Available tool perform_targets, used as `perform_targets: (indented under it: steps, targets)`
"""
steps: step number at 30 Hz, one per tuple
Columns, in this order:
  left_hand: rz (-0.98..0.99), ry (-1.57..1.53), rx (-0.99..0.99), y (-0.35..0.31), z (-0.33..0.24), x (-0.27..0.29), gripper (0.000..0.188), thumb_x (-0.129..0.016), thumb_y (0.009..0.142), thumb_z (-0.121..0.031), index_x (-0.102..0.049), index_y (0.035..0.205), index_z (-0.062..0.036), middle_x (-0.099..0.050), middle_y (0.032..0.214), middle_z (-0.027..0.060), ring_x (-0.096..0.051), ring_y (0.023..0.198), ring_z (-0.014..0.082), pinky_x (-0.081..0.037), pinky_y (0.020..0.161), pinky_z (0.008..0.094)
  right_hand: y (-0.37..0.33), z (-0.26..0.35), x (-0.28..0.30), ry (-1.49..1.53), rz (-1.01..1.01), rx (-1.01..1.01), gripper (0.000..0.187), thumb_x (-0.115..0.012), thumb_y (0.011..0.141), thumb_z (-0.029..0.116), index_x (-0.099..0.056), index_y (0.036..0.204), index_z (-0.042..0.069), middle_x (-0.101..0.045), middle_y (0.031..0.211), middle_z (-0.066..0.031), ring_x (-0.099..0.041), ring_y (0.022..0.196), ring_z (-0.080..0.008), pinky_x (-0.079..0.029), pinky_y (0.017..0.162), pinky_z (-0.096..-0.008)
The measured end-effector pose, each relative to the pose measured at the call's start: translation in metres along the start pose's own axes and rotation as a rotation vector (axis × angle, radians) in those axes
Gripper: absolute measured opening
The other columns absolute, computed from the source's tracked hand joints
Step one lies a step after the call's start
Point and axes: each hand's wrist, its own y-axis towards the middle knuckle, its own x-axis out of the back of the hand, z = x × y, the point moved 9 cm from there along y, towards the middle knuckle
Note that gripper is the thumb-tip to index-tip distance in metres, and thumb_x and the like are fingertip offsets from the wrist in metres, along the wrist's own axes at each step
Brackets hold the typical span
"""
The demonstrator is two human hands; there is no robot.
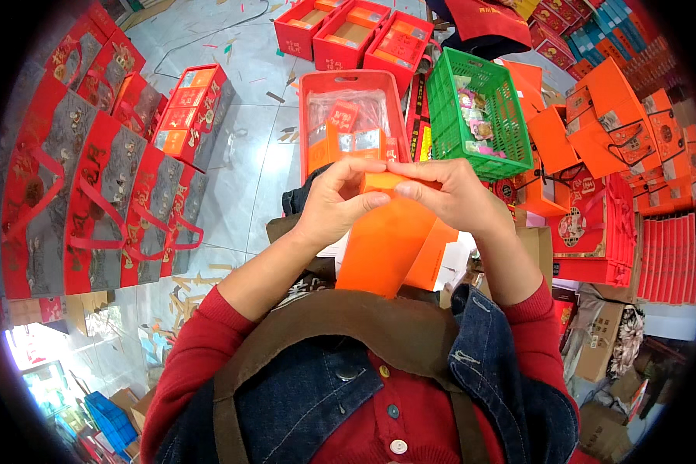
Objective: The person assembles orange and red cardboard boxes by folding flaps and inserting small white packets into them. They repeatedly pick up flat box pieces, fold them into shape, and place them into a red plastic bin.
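Between my two hands stands a tall orange carton [384,243], its top end up and its lower end near my lap. My left hand [339,193] grips the upper left edge, thumb pressed to the top. On the opposite side my right hand [455,195] has its fingers curled over the upper edge and its thumb on the top. The fingertips of both hands nearly meet there. Behind the carton, on my lap, lie more orange cartons [431,259] with white inner flaps, partly hidden by my right forearm.
Ahead is a red plastic crate [307,108] holding orange and red boxes. To its right a green basket [443,116] contains small packets. Red gift bags [104,193] line the left side. Orange bags and boxes [611,116] pile up at right. Paper scraps litter the tiled floor [247,139].
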Motion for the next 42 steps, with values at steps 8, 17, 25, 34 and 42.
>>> perform_targets:
  steps: [8, 17, 25, 34, 42]
  targets:
    - [0.006, -0.025, 0.008, -0.001, -0.001, -0.001, 0.047, -0.073, 0.078, -0.017, -0.047, 0.116, -0.0063, -0.059, 0.11, 0.0069, -0.056, 0.101, 0.0149, -0.045, 0.086, 0.0294, -0.002, 0.008, 0.0, -0.065, -0.179, 0.037, 0.023, -0.067, 0.081, 0.011, -0.067, 0.102, 0.003, -0.069, 0.082, -0.0125, -0.063, 0.067, -0.0112, -0.048, 0.061, -0.0235]
    - [-0.013, 0.047, -0.04, -0.004, -0.005, -0.001, 0.045, -0.07, 0.08, -0.008, -0.045, 0.117, -0.0071, -0.053, 0.116, 0.0066, -0.055, 0.104, 0.0148, -0.046, 0.086, 0.0302, -0.012, -0.003, 0.0, 0.117, -0.35, 0.074, 0.018, -0.072, 0.074, 0.004, -0.071, 0.092, 0.005, -0.061, 0.087, -0.0049, -0.057, 0.084, -0.0128, -0.045, 0.074, -0.0239]
    - [-0.005, 0.008, -0.049, -0.007, -0.002, -0.001, 0.039, -0.069, 0.08, -0.007, -0.046, 0.112, -0.0067, -0.05, 0.118, 0.0076, -0.054, 0.105, 0.0156, -0.046, 0.087, 0.0305, -0.008, -0.019, -0.001, 0.318, -0.266, -0.039, 0.014, -0.074, 0.071, 0.002, -0.07, 0.084, 0.004, -0.058, 0.083, -0.0028, -0.055, 0.081, -0.0109, -0.044, 0.075, -0.0234]
    - [0.04, 0.042, -0.045, -0.01, 0.003, -0.004, 0.042, -0.068, 0.082, -0.015, -0.043, 0.115, -0.0077, -0.049, 0.126, 0.0121, -0.049, 0.114, 0.0187, -0.04, 0.095, 0.0338, -0.005, -0.016, -0.008, 0.324, -0.276, -0.015, 0.011, -0.073, 0.07, 0.0, -0.067, 0.079, 0.002, -0.059, 0.082, -0.004, -0.056, 0.08, -0.0111, -0.044, 0.074, -0.0238]
    - [-0.094, 0.314, -0.037, -0.015, 0.0, -0.003, 0.046, -0.07, 0.08, -0.015, -0.041, 0.114, -0.0057, -0.048, 0.112, 0.0077, -0.051, 0.104, 0.0156, -0.042, 0.087, 0.028, -0.004, -0.02, -0.015, 0.337, -0.251, -0.083, 0.01, -0.072, 0.07, -0.001, -0.065, 0.076, 0.001, -0.058, 0.081, -0.0038, -0.056, 0.079, -0.0116, -0.044, 0.074, -0.0247]
